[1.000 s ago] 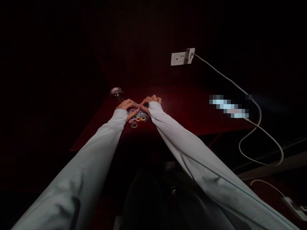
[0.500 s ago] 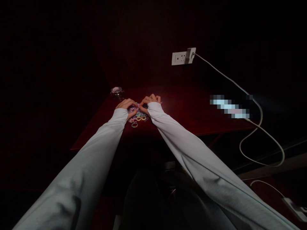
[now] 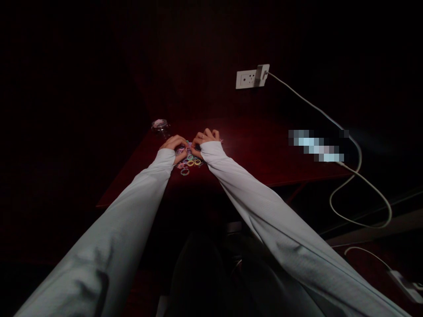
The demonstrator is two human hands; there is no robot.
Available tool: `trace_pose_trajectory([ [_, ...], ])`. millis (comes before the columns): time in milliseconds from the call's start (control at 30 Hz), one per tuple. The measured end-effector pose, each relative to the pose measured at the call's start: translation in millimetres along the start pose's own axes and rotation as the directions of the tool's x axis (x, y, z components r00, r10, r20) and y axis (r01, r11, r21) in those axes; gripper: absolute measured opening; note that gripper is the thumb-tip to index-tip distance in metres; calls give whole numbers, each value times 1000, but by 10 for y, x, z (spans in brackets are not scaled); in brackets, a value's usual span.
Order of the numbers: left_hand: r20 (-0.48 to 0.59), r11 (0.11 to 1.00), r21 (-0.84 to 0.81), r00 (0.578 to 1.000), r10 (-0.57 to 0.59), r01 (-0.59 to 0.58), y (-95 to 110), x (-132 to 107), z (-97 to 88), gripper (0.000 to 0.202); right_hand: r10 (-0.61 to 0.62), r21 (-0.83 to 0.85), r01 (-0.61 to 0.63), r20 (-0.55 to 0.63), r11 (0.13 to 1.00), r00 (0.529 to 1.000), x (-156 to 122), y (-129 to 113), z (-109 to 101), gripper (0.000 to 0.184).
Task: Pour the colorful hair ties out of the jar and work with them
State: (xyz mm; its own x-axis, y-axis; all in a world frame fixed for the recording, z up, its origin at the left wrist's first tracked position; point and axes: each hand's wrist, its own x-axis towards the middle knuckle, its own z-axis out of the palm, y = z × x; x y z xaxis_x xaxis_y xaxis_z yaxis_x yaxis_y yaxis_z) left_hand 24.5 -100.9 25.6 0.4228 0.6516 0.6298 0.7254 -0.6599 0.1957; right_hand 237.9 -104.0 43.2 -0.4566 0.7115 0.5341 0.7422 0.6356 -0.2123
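Observation:
A small pile of colourful hair ties (image 3: pixel 190 157), pink, green, yellow and purple, lies near the front of the dark red table. Over its left side bends my left hand (image 3: pixel 176 145), fingers curled and thumb drawn in towards them. Facing it, my right hand (image 3: pixel 203 140) has its thumb and forefinger brought together at the pile's right side, the other fingers bent. Whatever sits between the fingertips of either hand is too small and dark to make out. One greenish hair tie (image 3: pixel 185 171) lies at the pile's near edge.
A clear jar (image 3: pixel 160 126) with a pinkish lid stands behind my left hand. On the right of the table (image 3: pixel 257 163) is a blurred-out bright device (image 3: pixel 317 146) with a white cable (image 3: pixel 307 101) running to a wall socket (image 3: pixel 246 79). A white power strip (image 3: pixel 406 285) lies lower right.
My right hand has shifted slightly left, and its thumb and forefinger have moved a little over the pile. My left hand stays almost in place. The view has moved very slightly.

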Motion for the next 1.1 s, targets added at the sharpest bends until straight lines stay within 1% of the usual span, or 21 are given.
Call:
trace_pose_trajectory([
  [167,17,996,-73,998,54,-53,-91,17,27,15,3,-16,-3,7,1000,1000,3,2,-3,22],
  [267,17,995,-93,999,49,-47,-94,12,31,17,13,-11,-12,4,1000,1000,1,-3,-17,23],
  [433,28,997,-72,1000,13,-11,-98,5,49,20,5,-14,-5,-2,1000,1000,-2,-6,-18,26],
  [600,20,1000,-13,1000,-15,15,-97,5,70,22,-15,-56,15,-11,998,1000,2,1,7,25],
  [700,-8,999,15,999,-42,42,-73,3,76,20,-36,-92,33,-26,995,999,0,4,22,25],
  [767,-19,999,20,999,-38,39,-72,3,77,19,-53,-102,50,-23,993,998,6,7,36,26],
  [900,-9,1000,-2,1000,0,0,-105,8,68,19,-81,-130,82,8,988,997,52,27,94,26],
  [1000,-2,1000,-3,1000,-11,11,-105,5,57,18,-112,-162,114,20,980,994,80,44,143,27],
  [1100,-36,1000,3,999,-5,5,-80,-3,50,19,-110,-186,108,1,977,994,67,37,149,28],
])
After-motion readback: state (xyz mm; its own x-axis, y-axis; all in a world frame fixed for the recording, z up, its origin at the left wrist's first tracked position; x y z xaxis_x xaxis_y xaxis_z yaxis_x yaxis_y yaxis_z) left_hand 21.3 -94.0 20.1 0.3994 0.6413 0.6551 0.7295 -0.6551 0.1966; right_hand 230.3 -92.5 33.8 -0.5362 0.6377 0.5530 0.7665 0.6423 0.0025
